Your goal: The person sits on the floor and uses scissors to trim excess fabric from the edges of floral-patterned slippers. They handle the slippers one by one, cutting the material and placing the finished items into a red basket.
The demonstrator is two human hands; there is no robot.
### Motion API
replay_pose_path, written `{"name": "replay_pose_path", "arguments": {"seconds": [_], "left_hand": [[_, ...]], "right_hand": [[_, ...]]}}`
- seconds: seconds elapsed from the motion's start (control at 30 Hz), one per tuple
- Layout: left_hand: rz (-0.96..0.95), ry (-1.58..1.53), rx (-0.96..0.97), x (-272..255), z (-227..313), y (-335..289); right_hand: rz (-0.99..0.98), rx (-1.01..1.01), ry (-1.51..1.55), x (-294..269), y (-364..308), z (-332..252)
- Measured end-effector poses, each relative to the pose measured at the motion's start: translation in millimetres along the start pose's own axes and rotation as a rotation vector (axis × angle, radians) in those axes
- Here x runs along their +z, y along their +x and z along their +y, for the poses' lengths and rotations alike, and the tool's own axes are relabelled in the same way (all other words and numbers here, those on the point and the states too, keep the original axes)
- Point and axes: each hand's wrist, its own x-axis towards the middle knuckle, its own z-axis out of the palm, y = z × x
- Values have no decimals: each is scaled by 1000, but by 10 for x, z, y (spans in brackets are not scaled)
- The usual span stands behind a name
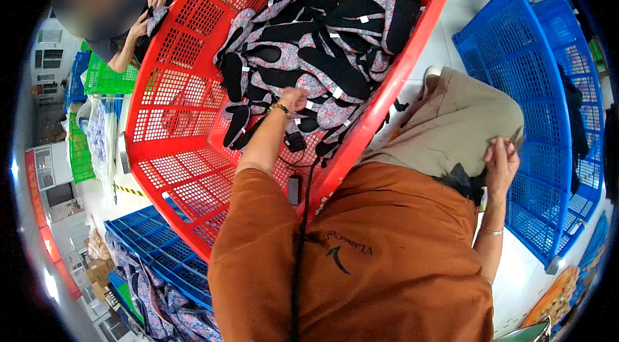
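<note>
My left hand [293,100] reaches into a big red plastic basket [171,110], its fingers curled at the edge of a slipper with a grey, pink-flecked pattern [311,86]. Around it lies a heap of similar slippers with black soles and small white tags; one black sole [332,73] faces up just beyond the hand. My right hand [501,160] rests by my bent knee, its fingers pinched together. A small dark sliver shows beside those fingertips, too little of it to name.
A tall blue plastic basket [516,77] stands at the right. Another blue crate [158,245] is at the lower left, near patterned slippers. Across the red basket, a co-worker's hands [138,24] hold a slipper. A black cord [302,245] runs down my front.
</note>
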Motion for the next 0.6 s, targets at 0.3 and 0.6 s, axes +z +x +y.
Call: {"name": "replay_pose_path", "arguments": {"seconds": [0.3,0.6], "left_hand": [[-91,-380,-7,1923,354,-317],[-25,-517,419,1240,68,-788]], "right_hand": [[106,11,-113,168,-2,42],[165,-32,-123,231,-60,82]]}}
